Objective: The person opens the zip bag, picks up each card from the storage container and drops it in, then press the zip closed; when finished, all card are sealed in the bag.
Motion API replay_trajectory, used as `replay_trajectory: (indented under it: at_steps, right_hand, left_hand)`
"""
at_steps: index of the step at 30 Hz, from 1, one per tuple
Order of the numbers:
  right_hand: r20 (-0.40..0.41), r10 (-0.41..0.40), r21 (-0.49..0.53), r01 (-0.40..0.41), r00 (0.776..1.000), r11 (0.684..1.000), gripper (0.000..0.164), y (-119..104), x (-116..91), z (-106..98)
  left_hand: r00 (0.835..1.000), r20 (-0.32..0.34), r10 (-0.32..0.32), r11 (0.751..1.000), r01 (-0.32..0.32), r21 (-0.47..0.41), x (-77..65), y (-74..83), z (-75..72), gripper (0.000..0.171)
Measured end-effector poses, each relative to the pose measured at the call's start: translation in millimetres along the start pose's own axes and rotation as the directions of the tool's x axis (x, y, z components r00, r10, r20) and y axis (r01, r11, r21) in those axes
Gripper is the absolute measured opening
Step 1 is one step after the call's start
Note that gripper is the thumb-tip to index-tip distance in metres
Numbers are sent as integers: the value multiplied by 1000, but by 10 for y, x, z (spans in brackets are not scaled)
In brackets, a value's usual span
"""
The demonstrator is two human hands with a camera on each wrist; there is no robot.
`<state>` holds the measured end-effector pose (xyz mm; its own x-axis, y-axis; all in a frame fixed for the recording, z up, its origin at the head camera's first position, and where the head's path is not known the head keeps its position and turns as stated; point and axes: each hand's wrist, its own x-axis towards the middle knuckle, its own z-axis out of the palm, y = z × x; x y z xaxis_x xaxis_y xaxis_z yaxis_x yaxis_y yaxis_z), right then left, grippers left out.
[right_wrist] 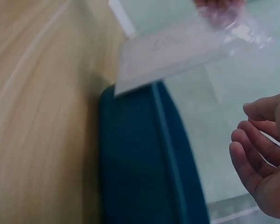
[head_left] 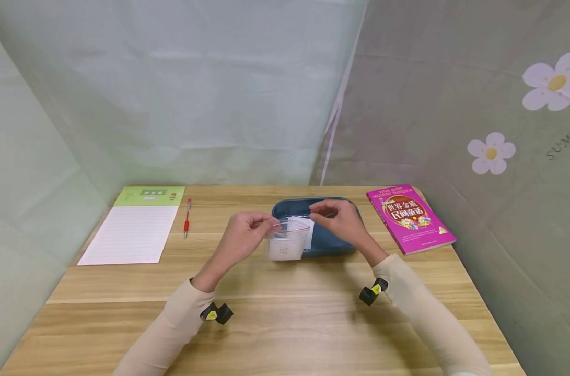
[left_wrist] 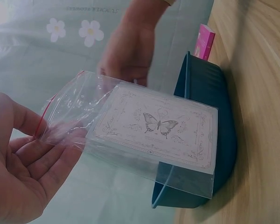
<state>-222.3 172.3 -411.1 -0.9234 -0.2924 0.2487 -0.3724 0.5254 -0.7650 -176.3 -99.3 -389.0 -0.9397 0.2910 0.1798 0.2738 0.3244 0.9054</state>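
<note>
"Grey-green cloth (head_left: 209,104) hangs in soft creases behind everything. What lies below it?"

"A smooth wood-grain tabletop (head_left: 285,324), streaked pale and honey brown. At its left lies a ruled writing pad (head_left: 125,230), flat white paper under a green header. Near the middle sits a dark blue plastic basin (head_left: 333,239) with rounded corners and a raised rim; to the right, a glossy magenta paperback (head_left: 411,219), cover up."

"And the hands?"

"The left hand (head_left: 247,235) pinches a clear zip bag (head_left: 289,239) by its mouth, the film caught between thumb and fingers. The right hand (head_left: 343,222) is over the basin, just beside the bag, its fingers loosely bent, gripping nothing."

"What is the bag made of, and where exactly is it?"

"Thin, shiny plastic, crinkled near the mouth and flatter round a white rectangular card (left_wrist: 161,123) printed with a grey butterfly inside an ornate border. It hangs from the left hand's fingertips at the basin's near left corner. Whether it touches the rim, I cannot tell."

"Anything slimmer?"

"A red-and-clear pen (head_left: 187,219) beside the pad and, slimmest, the narrow red strip (left_wrist: 49,111) along the bag's mouth."
</note>
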Motion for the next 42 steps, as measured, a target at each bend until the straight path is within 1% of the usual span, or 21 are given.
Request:
replay_trajectory:
  at_steps: [7,12,18,23,27,32,39,42]
  right_hand:
    - [30,48,-76,-45,998,996,22,266,90,113]
    - [44,87,-102,-82,995,991,27,427,152,176]
    - [53,134,-117,-127,990,985,30,559,247,229]
    - [65,178,-141,-168,982,976,29,659,298,281]
    - [77,204,-160,-190,976,969,27,707,323,306]
    - [97,218,-205,-195,971,959,27,722,357,322]
    - [104,232,-250,-201,967,947,31,740,371,350]
    - [107,224,-273,-188,969,944,34,741,370,361]
  left_hand:
    - [1000,6,-1,1000,1,-13,3,-23,-5,24]
    - [1000,5,0,1000,0,-17,1,-18,-8,24]
    - [1000,2,2,1000,-2,-13,-1,-14,-14,24]
    - [1000,0,2,1000,-2,-1,3,-21,-14,24]
    - [1000,4,-8,1000,8,-7,6,-11,-15,24]
    - [1000,6,-16,1000,16,-16,8,0,-14,23]
    - [1000,6,-1,1000,1,-8,8,-18,-9,23]
    - [1000,3,5,1000,-5,-3,6,-17,-11,22]
